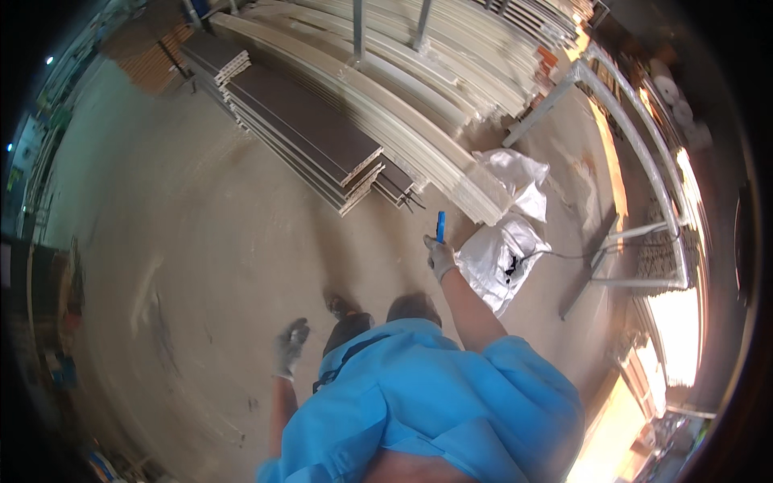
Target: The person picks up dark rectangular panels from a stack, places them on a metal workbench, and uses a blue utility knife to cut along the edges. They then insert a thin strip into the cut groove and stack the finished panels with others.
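Note:
My right hand, in a pale grey glove, is closed round a slim blue tool that looks like a utility knife. It points away from me, and its tip is too small to make out. The hand is held out between a stack of dark brown panels and a white plastic sack. Low on the left, my left hand hangs beside my leg, also gloved. Its fingers are loosely bent and somewhat blurred, and I see nothing in them.
Long cream-coloured profiles lie in rows behind the brown panels. A second white sack sits past their near end. To the right stands a grey metal frame, and a dark cord runs from the near sack toward it. Concrete floor stretches left.

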The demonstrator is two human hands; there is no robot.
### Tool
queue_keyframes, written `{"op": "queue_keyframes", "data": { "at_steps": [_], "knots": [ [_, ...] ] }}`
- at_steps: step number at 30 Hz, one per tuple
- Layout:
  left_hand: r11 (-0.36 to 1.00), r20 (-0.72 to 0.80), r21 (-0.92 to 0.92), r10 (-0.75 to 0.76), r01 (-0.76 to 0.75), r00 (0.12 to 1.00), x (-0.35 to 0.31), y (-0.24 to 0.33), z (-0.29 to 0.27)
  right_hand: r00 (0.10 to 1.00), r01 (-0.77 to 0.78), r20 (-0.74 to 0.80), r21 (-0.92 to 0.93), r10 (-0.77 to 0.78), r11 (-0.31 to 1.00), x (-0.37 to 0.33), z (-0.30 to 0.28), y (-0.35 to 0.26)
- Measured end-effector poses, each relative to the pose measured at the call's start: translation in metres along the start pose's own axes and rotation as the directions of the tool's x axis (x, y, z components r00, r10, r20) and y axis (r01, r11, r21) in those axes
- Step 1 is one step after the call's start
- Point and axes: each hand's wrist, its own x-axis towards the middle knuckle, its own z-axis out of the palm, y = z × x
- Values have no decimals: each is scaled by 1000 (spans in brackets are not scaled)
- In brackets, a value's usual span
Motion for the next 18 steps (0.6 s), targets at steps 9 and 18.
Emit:
{"op": "queue_keyframes", "data": {
  "at_steps": [9,18],
  "knots": [
    [983,104,176,37,-55,994,132,94,-69,970,-223,197,471,144,853,81,109,-10],
    [948,216,272,-229,167,949,244,86,-63,947,-309,69,462,314,831,211,224,-36]
  ]
}}
